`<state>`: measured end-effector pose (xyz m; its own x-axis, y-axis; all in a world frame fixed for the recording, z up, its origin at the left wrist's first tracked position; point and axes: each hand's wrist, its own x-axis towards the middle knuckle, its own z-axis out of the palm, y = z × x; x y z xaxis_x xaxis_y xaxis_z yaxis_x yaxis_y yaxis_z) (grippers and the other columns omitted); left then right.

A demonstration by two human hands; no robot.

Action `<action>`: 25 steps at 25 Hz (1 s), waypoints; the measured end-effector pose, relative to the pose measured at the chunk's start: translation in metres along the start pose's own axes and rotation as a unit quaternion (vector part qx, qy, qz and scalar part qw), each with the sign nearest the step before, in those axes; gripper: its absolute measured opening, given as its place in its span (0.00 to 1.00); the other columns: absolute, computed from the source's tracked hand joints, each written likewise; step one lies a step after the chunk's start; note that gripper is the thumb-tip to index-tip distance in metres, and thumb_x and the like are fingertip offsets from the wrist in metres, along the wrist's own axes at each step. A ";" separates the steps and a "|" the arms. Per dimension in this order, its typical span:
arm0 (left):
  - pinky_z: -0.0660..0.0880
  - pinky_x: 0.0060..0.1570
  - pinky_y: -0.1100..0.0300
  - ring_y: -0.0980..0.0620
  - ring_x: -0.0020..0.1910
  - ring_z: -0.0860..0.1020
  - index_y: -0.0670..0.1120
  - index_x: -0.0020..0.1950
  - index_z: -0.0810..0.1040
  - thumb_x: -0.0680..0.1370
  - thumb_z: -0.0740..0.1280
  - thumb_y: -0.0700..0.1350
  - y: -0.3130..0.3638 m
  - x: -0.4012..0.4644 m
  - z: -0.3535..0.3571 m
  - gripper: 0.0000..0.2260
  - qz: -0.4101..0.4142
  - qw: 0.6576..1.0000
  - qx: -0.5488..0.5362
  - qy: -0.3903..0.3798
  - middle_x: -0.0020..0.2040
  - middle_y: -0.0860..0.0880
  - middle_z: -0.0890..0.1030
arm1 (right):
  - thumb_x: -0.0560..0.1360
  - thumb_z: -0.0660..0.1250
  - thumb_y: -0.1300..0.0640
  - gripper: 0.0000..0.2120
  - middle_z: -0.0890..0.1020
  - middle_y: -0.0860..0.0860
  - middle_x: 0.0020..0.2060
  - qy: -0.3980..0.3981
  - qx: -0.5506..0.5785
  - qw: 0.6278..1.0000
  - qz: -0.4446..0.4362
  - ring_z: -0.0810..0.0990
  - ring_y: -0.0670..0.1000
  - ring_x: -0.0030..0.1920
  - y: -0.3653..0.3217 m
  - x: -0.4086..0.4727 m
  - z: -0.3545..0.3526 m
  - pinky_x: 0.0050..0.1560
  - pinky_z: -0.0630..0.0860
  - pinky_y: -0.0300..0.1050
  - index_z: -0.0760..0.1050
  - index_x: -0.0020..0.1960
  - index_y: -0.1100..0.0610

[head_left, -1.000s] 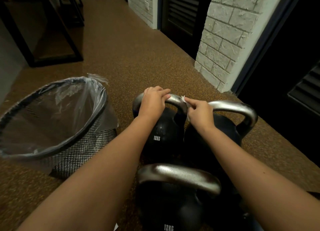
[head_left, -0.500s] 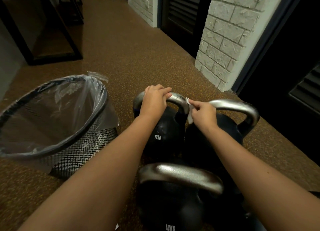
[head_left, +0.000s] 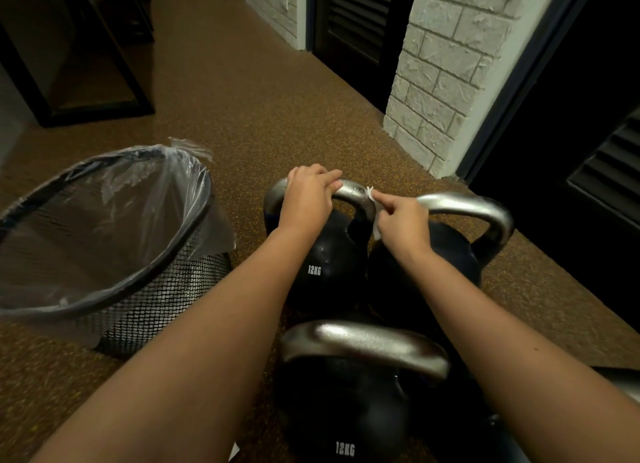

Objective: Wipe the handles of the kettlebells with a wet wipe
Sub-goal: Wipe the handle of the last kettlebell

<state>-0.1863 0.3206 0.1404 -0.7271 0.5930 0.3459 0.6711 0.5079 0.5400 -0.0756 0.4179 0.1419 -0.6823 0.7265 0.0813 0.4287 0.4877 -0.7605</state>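
Speckled floor (head_left: 242,109) carries three kettlebells. Left hand (head_left: 306,199) grips the far handle (head_left: 353,191); right hand (head_left: 401,220) pinches the wipe (head_left: 371,195) against its right bend. Next, probably the neighbouring handle (head_left: 467,206).

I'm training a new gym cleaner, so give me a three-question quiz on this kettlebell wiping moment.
1. True or false: the left hand grips the far-left kettlebell handle.
2. Which hand holds the wet wipe? A left, B right, C neither.
3. Fill in: the near kettlebell is marked ___.

Key: 1 true. 2 B, the right hand pinches it against that handle's right side. 3 12KG.
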 end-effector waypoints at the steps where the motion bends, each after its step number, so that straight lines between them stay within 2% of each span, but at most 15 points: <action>1: 0.61 0.65 0.56 0.47 0.59 0.69 0.46 0.64 0.76 0.80 0.60 0.45 0.000 0.000 0.001 0.14 0.003 1.000 0.000 0.001 0.58 0.47 0.78 | 0.76 0.59 0.66 0.18 0.82 0.55 0.54 0.003 -0.003 1.000 -0.005 0.76 0.47 0.46 0.003 -0.003 0.000 0.53 0.71 0.37 0.76 0.63 0.55; 3: 0.61 0.63 0.57 0.47 0.58 0.70 0.46 0.63 0.76 0.80 0.60 0.45 -0.002 0.000 0.002 0.14 0.008 1.000 0.001 0.006 0.57 0.46 0.78 | 0.76 0.59 0.65 0.17 0.82 0.55 0.54 -0.002 0.000 1.000 0.024 0.78 0.48 0.49 0.009 -0.005 0.003 0.53 0.70 0.35 0.76 0.63 0.55; 5: 0.62 0.63 0.56 0.46 0.58 0.70 0.45 0.63 0.76 0.80 0.60 0.45 -0.003 -0.001 0.003 0.14 0.014 1.000 0.003 0.013 0.56 0.46 0.78 | 0.77 0.60 0.64 0.16 0.80 0.54 0.59 -0.003 0.014 0.996 0.083 0.76 0.52 0.60 0.007 -0.002 0.004 0.62 0.68 0.37 0.76 0.63 0.56; 7: 0.62 0.64 0.55 0.46 0.58 0.70 0.45 0.63 0.76 0.80 0.60 0.45 -0.002 -0.001 0.003 0.14 0.015 1.000 0.007 0.014 0.56 0.46 0.78 | 0.77 0.60 0.64 0.16 0.79 0.54 0.61 0.006 0.017 0.994 0.110 0.74 0.53 0.64 0.000 -0.001 0.006 0.61 0.64 0.33 0.76 0.63 0.58; 10: 0.61 0.66 0.55 0.47 0.59 0.69 0.45 0.64 0.75 0.80 0.59 0.45 -0.001 -0.001 0.002 0.14 0.011 1.000 0.017 0.011 0.58 0.46 0.77 | 0.78 0.60 0.63 0.16 0.78 0.53 0.61 0.028 0.030 0.990 0.133 0.74 0.52 0.63 -0.010 -0.007 0.010 0.53 0.63 0.28 0.75 0.64 0.57; 11: 0.60 0.67 0.54 0.47 0.60 0.69 0.45 0.65 0.75 0.80 0.59 0.45 0.000 -0.002 0.003 0.14 0.010 1.000 0.018 0.012 0.58 0.46 0.77 | 0.77 0.60 0.64 0.16 0.78 0.53 0.61 0.037 0.049 0.987 0.151 0.75 0.52 0.62 -0.013 -0.008 0.011 0.54 0.65 0.30 0.75 0.63 0.56; 14: 0.59 0.68 0.53 0.47 0.60 0.69 0.45 0.65 0.74 0.80 0.59 0.44 -0.002 -0.001 0.005 0.14 0.013 1.000 0.019 0.010 0.58 0.46 0.77 | 0.75 0.61 0.66 0.17 0.79 0.53 0.59 0.070 0.141 0.959 0.237 0.77 0.54 0.60 -0.019 -0.001 0.015 0.61 0.73 0.42 0.77 0.61 0.56; 17: 0.58 0.68 0.52 0.46 0.59 0.70 0.46 0.65 0.75 0.80 0.59 0.44 -0.003 0.000 0.006 0.14 0.016 1.000 0.023 0.008 0.57 0.45 0.77 | 0.74 0.62 0.66 0.15 0.81 0.56 0.56 0.078 0.193 0.931 0.299 0.78 0.58 0.58 -0.024 0.007 0.018 0.56 0.76 0.46 0.79 0.57 0.56; 18: 0.58 0.68 0.52 0.46 0.59 0.70 0.46 0.65 0.75 0.80 0.59 0.44 -0.003 0.000 0.006 0.14 0.017 1.000 0.024 0.006 0.57 0.45 0.77 | 0.74 0.62 0.66 0.15 0.81 0.56 0.55 0.080 0.200 0.928 0.305 0.79 0.57 0.57 -0.026 0.008 0.019 0.53 0.76 0.45 0.79 0.58 0.56; 21: 0.58 0.68 0.52 0.46 0.58 0.70 0.46 0.65 0.75 0.80 0.59 0.44 -0.004 0.000 0.007 0.14 0.021 0.999 0.023 0.011 0.56 0.45 0.77 | 0.73 0.63 0.67 0.17 0.80 0.54 0.57 0.090 0.218 0.929 0.286 0.78 0.55 0.57 -0.029 0.005 0.021 0.59 0.76 0.48 0.78 0.59 0.57; 23: 0.58 0.68 0.52 0.46 0.58 0.70 0.45 0.65 0.74 0.80 0.59 0.45 -0.006 0.000 0.007 0.14 0.021 1.000 0.019 0.012 0.56 0.45 0.77 | 0.73 0.62 0.68 0.18 0.80 0.53 0.58 0.094 0.211 0.931 0.283 0.77 0.54 0.59 -0.030 -0.001 0.023 0.61 0.74 0.45 0.77 0.61 0.57; 25: 0.57 0.69 0.52 0.47 0.59 0.70 0.46 0.65 0.74 0.80 0.59 0.45 -0.004 -0.001 0.007 0.14 0.022 1.000 0.018 0.011 0.57 0.45 0.77 | 0.75 0.61 0.68 0.18 0.79 0.54 0.60 0.084 0.181 0.935 0.293 0.76 0.54 0.61 -0.030 -0.005 0.022 0.58 0.73 0.41 0.76 0.63 0.58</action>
<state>-0.1869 0.3222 0.1326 -0.6988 0.6024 0.3858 0.7077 0.5036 0.4955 -0.0978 0.3892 0.1504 -0.2770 0.8986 -0.3402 0.4496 -0.1917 -0.8724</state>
